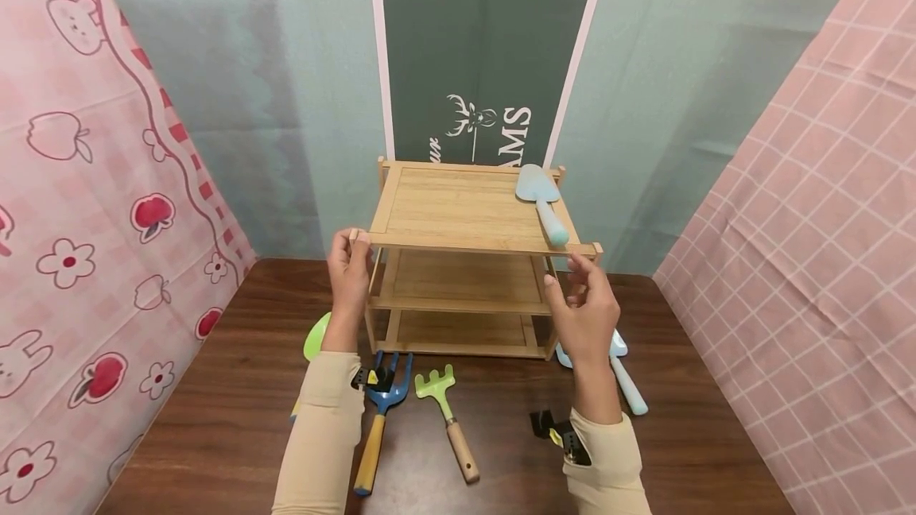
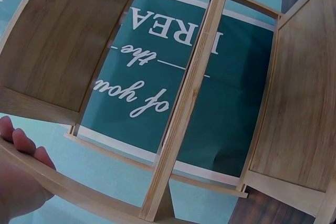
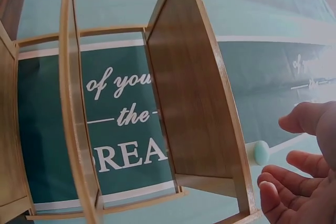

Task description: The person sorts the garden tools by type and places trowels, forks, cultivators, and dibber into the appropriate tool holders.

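Note:
A three-tier wooden rack (image 1: 458, 205) stands on the table. My left hand (image 1: 351, 265) grips its front left upper corner; in the left wrist view the fingers (image 2: 23, 142) curl round the wooden post. My right hand (image 1: 585, 308) is by the front right corner, its fingers loosely bent and nothing between them. On the top shelf's right side lies a light blue trowel (image 1: 538, 183), its mint handle end at the front edge. In the right wrist view that handle end (image 3: 260, 152) shows near the right hand (image 3: 302, 163).
On the table (image 1: 515, 467) before the rack lie a blue fork (image 1: 387, 394) and a green rake (image 1: 442, 392). A green tool (image 1: 316, 336) is partly behind the left arm; light blue tools, one with a mint handle (image 1: 630, 388), lie beside the right arm. Curtains hang around.

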The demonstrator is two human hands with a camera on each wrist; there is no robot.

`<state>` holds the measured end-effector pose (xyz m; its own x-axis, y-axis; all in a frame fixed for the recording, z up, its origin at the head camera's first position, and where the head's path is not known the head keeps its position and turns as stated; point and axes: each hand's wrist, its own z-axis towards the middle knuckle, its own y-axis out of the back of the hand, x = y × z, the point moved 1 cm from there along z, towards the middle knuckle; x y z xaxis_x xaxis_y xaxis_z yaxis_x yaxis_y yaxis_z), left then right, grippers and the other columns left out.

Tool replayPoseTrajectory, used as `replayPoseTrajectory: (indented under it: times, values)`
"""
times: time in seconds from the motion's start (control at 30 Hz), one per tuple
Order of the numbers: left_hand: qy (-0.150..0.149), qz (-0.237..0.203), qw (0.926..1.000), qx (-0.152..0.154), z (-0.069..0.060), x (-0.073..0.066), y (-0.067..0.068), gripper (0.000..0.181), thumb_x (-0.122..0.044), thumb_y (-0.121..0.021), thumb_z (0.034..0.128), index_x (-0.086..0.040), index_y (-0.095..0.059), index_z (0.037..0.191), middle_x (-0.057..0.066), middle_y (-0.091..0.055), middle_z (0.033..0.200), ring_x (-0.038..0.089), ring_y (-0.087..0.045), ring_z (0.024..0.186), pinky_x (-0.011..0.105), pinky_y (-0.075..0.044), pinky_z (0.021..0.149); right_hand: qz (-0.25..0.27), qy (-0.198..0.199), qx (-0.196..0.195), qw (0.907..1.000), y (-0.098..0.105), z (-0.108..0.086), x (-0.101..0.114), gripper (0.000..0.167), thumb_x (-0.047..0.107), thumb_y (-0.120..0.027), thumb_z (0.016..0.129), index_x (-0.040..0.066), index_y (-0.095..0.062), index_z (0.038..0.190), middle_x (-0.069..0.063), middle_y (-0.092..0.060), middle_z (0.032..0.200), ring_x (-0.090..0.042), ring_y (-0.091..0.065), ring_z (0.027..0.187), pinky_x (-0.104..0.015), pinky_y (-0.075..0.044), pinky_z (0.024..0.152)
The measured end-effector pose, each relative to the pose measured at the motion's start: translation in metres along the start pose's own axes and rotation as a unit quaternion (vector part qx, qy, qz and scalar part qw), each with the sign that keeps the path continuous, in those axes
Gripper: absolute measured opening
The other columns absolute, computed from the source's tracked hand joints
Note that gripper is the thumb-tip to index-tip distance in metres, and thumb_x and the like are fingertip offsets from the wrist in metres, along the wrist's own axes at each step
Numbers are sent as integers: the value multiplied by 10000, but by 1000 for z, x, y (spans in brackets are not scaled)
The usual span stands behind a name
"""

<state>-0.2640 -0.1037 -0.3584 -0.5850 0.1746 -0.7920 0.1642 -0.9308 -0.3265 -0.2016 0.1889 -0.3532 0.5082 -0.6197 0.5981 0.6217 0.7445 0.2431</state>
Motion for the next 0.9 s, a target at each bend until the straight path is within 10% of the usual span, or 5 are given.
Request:
replayPoseTrajectory:
  times: [0.23, 0.53, 0.9]
  values:
    - [70, -2, 10000, -31, 1, 1, 0, 58, 8, -426, 948, -16, -461, 908, 126, -400, 740, 119, -394, 655, 257, -322, 604, 368, -266, 323, 9984, 3, -24, -5, 442, -20, -708, 776, -42, -565, 1193, -186, -613, 1069, -262, -563, 909, -212, -406, 658]
    - [26, 55, 10000, -52, 1, 0, 0, 52, 0, -429, 946, 8, -469, 913, 57, -429, 723, 94, -402, 643, 229, -330, 591, 853, 467, 442, 9943, 2, -55, 4, 456, -209, -677, 654, -175, -550, 1091, -303, -596, 981, -336, -552, 840, -223, -398, 706]
    - [84, 117, 9998, -132, 0, 0, -1, 56, -3, -430, 943, -6, -479, 915, 181, -413, 735, 93, -410, 643, 229, -336, 592, 1330, 407, 1414, 9801, 0, -101, -12, 572, -185, -700, 648, -187, -495, 1182, -338, -516, 1168, -368, -521, 1091, -204, -370, 921]
